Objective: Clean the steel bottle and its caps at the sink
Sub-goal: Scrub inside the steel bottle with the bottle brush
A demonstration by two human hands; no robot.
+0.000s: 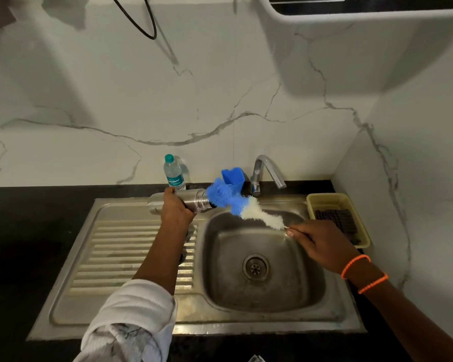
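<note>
Head view: left hand (177, 209) wraps the steel bottle (194, 202), probably slippery wet; right hand (322, 244) pinches the floppy bottle brush (236, 205) handle.

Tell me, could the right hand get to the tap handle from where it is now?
Probably yes, but not freely. The right hand grips the bottle brush by its handle. The tap stands just behind the sink, with nothing between.

Dim, soft light from above, glare on the sink (246, 320), dark blurred counter (24, 231), wide-angle bending at edges.
</note>
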